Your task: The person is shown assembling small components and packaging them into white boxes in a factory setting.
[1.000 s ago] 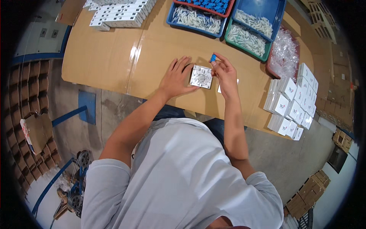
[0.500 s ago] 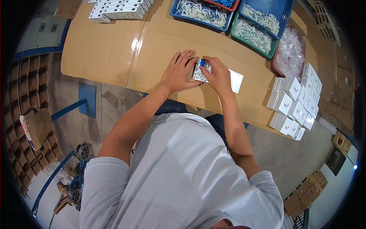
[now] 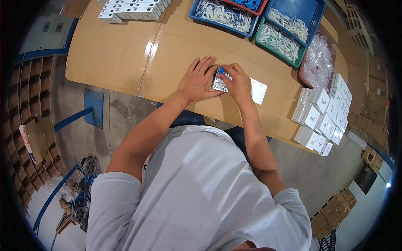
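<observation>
A small open white box (image 3: 219, 86) lies on the cardboard-covered table in front of me, filled with small white pieces. A blue piece (image 3: 220, 70) sits at its far end, and more blue shows beside my fingers. My left hand (image 3: 196, 82) lies along the left side of the box, fingers spread, the thumb stretched along its near edge. Over the right part of the box, my right hand (image 3: 237, 83) is closed, with thumb and forefinger bent together at the blue piece. The fingers partly hide the contents. A flat white lid or flap (image 3: 258, 91) lies right of my right hand.
At the back are blue trays (image 3: 193, 16), a green tray (image 3: 260, 42) of small white sticks and a red tray (image 3: 256, 11) of blue pieces. A reddish bin (image 3: 305, 78) holds clear plastic bags. White boxes stand stacked at right (image 3: 322, 115) and back left (image 3: 134, 10).
The blue piece stood up between my right fingertips; now it sits lower in the box. My right fingers have shifted slightly, while my left hand stays beside the box.
</observation>
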Demonstrator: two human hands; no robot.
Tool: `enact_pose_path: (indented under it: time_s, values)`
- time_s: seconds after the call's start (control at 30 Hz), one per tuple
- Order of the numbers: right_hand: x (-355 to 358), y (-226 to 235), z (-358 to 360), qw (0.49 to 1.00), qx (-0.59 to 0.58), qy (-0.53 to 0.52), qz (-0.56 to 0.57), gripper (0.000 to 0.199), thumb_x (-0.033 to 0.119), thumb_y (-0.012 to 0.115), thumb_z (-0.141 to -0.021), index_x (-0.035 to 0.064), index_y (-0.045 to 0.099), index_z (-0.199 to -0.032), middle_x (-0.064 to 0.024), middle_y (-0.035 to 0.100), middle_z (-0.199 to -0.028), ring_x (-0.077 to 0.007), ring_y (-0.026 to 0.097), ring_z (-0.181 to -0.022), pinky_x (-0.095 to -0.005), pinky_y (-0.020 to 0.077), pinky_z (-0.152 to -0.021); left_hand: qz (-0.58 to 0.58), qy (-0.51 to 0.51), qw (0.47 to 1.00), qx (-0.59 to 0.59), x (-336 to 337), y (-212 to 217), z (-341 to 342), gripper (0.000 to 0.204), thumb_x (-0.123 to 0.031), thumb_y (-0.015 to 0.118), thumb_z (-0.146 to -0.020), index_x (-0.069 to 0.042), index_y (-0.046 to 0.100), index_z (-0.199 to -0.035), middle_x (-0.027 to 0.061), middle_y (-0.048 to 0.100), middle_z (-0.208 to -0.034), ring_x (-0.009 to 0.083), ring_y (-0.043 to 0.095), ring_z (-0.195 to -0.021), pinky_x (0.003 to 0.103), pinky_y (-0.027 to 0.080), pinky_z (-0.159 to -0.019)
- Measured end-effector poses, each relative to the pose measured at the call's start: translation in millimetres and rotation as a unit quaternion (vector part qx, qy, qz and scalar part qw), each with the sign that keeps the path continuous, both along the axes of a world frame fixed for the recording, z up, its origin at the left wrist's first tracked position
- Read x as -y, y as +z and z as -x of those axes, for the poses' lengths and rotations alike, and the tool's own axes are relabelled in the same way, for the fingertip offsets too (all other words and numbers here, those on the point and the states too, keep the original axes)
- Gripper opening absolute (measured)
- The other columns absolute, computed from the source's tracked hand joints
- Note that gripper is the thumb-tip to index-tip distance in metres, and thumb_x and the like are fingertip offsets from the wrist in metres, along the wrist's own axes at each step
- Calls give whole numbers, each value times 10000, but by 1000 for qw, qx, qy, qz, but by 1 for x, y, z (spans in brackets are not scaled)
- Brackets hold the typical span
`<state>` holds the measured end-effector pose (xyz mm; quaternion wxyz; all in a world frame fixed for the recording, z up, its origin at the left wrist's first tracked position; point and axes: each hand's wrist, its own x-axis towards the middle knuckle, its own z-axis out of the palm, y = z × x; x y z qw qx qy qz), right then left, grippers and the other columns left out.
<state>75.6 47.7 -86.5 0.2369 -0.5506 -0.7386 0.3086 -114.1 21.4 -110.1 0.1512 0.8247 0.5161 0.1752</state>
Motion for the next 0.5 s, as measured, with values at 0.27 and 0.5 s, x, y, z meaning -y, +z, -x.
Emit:
enact_pose_path:
  time_s: [0.27,0.5]
  values:
    - [-2,-2,4,999,44,-9,-13,279,164,769,-819,108,757,-1092,-52,650,-953,-272,670,-903,-392,535,-742,10,-4,1000,2,0,0,1,901,-687,651,-795,-65,471,-1422,140,384,-1550,305,288,-1489,509,193,-1231]
    - [-11,-5,6,989,137,14,-48,242,179,783,-769,128,782,-1006,-62,645,-928,-269,643,-943,-411,527,-776,5,-1,1000,0,1,1,1,934,-704,661,-779,-64,463,-1431,144,387,-1544,308,278,-1494,508,186,-1235]
